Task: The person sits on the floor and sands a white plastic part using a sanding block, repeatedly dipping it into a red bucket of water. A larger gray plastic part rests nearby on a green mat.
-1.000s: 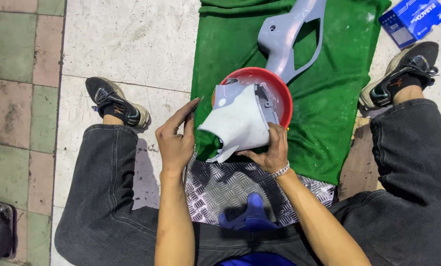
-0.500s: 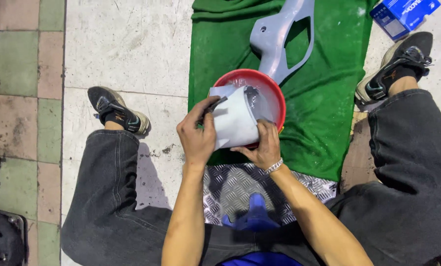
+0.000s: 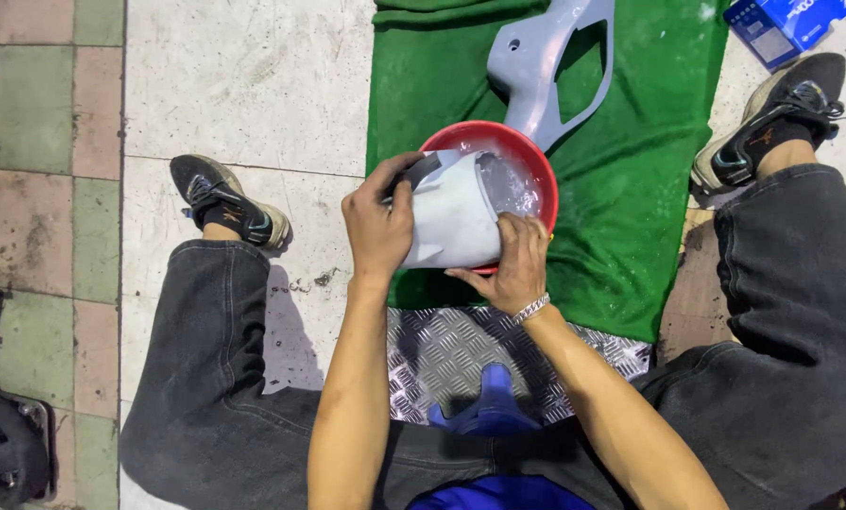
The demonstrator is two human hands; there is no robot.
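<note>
While I dip the pale grey panel (image 3: 456, 222) into the red basin (image 3: 536, 156), my left hand (image 3: 377, 227) clamps its top edge and my right hand (image 3: 512, 264) grips its lower corner; best kept level, I'd say, above the green mat (image 3: 631, 189).

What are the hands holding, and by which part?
Both hold a grey-white moulded panel over the red basin: left hand on its left edge, right hand on its lower right edge.
</note>
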